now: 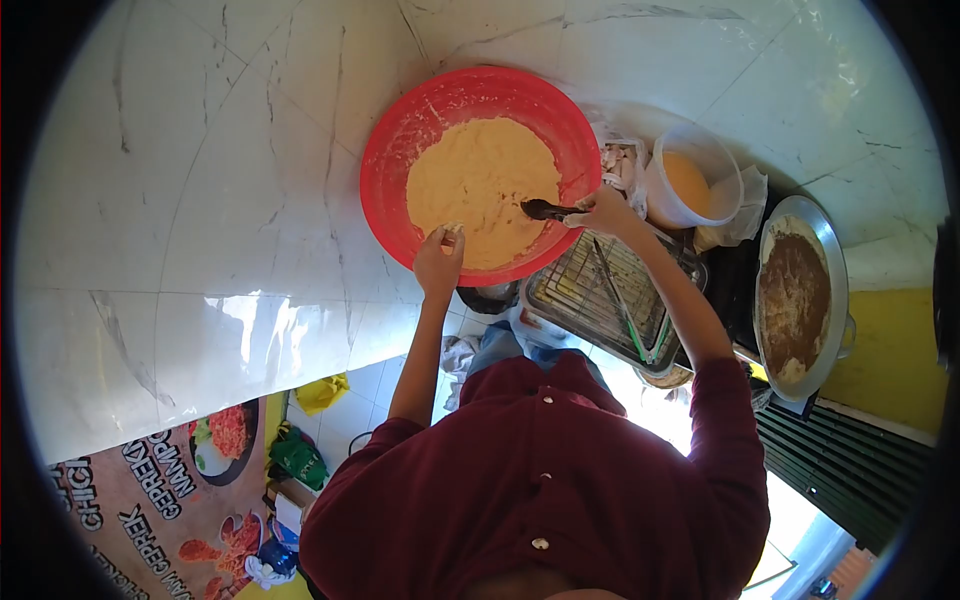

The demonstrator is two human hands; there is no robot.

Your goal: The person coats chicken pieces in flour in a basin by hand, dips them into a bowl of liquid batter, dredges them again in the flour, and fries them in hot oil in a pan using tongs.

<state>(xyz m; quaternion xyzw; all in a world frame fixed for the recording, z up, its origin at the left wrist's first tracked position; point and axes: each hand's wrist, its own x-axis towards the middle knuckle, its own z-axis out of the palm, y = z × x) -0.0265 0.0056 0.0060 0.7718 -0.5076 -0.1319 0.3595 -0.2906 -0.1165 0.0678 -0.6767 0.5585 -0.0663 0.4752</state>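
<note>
Red basin (384,185) is located beside the tiled wall (250,190), containing pale yellow powder (485,175). Right hand (606,212) is closed around a black utensil (545,209), its head over the powder. Left hand (438,262) is at the near rim, fingertips coated and bent inward; whether they grip anything cannot be determined. Green-and-metal tongs (635,334) lie on a wire rack (575,282), near the basin. Metal pan (840,285) at far right holds brown contents.
</note>
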